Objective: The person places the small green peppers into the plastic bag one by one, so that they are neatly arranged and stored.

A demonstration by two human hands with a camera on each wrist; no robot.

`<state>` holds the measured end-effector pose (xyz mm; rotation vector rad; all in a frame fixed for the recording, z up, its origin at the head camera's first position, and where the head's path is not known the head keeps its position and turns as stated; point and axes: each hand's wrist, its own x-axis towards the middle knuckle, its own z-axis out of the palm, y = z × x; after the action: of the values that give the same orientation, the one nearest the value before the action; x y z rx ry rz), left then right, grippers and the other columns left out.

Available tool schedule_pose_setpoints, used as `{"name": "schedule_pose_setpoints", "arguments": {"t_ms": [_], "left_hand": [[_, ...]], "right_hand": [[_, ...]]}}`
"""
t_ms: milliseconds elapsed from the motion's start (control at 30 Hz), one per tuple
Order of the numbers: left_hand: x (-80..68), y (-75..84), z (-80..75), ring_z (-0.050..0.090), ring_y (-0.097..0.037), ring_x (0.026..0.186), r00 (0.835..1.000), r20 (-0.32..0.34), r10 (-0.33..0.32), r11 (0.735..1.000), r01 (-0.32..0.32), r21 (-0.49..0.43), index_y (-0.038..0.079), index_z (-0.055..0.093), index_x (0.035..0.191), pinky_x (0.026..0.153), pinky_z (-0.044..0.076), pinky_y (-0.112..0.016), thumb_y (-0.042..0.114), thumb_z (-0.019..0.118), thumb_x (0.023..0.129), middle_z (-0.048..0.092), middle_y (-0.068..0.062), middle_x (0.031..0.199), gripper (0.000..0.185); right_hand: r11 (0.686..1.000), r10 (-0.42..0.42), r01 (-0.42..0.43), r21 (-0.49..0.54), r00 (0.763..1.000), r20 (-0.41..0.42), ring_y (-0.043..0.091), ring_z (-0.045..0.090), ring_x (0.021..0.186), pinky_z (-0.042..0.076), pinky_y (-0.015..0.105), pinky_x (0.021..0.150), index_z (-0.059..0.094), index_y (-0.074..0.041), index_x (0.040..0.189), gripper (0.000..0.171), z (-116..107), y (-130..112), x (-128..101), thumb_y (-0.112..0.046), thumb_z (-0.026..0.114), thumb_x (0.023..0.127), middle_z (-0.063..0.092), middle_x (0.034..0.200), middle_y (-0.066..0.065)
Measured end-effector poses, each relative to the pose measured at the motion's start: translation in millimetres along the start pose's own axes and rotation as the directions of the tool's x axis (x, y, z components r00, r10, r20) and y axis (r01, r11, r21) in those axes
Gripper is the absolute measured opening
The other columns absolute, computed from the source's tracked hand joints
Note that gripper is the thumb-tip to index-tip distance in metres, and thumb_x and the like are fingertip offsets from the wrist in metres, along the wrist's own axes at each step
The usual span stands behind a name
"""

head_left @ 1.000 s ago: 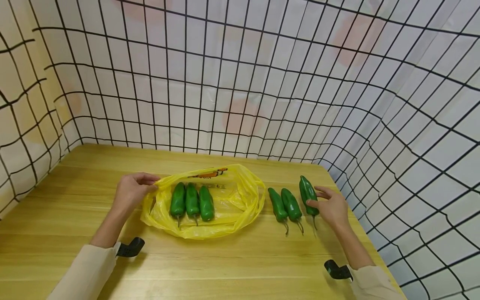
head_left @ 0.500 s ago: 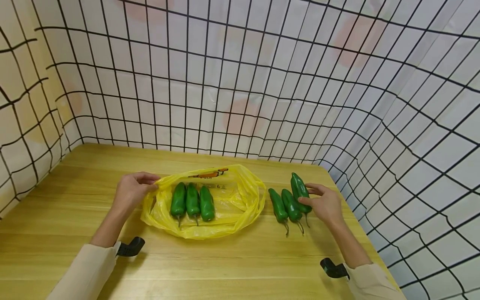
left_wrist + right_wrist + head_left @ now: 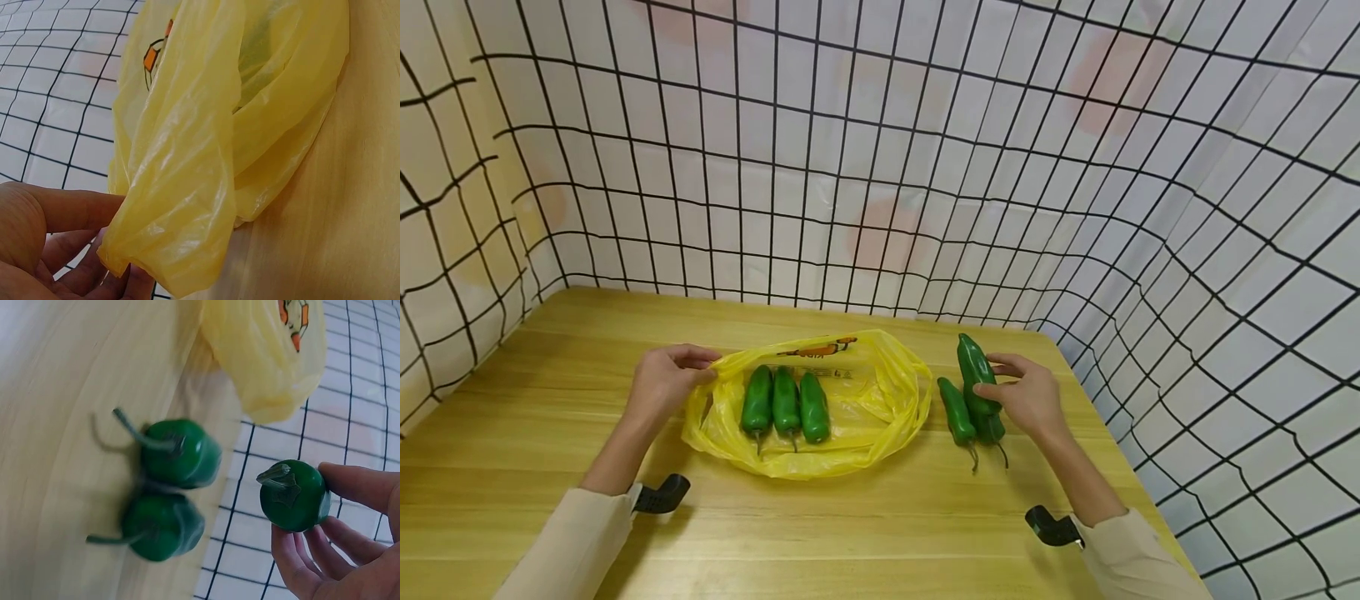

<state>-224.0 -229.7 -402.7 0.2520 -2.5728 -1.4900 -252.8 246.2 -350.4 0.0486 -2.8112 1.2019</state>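
My right hand [image 3: 1028,398] grasped a green pepper [image 3: 973,367] between thumb and fingers, holding it lifted off the desk [image 3: 550,467], tip pointing away from me and its stem end toward my wrist. In the right wrist view the same pepper [image 3: 294,495] sat clear of the wood, my fingertips [image 3: 300,562] curled under it and my thumb along its far side. Just below and to the left of that hand, two more peppers [image 3: 958,412] lay side by side on the desk, stems toward me; one was partly hidden behind the pepper I held.

My left hand [image 3: 662,383] pinched the rim of a yellow plastic bag [image 3: 865,400], fingers curled round a gathered fold of the film at the bag's left edge. The left wrist view showed that fold [image 3: 169,244] bunched between my thumb and fingers [image 3: 75,250], the rest of the bag spreading away from the hand across the desk. To the right of that hand, inside the open bag, three green peppers [image 3: 785,404] lay in a neat row, touching one another, stems toward me.

A grid-patterned curtain [image 3: 880,167] stood beyond both hands and round to the right.
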Motion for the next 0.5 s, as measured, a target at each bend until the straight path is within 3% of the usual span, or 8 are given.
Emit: {"name": "schedule_pose_setpoints", "arguments": {"t_ms": [500], "left_hand": [[0.8,-0.4,-0.6,0.064,-0.023,0.091,1.0,0.0,-0.003,1.0,0.003,0.004,0.0,0.073,0.118,0.066,0.052,-0.02,0.007,0.068,0.093,0.073,-0.016,0.105,0.026]], "right_hand": [[0.996,-0.028,0.025,0.082,0.999,0.031,0.038,0.069,0.109,0.06,0.042,0.084,0.062,-0.013,0.139,0.056,21,-30,-2,-0.017,0.081,0.086,0.065,0.132,0.022]]}}
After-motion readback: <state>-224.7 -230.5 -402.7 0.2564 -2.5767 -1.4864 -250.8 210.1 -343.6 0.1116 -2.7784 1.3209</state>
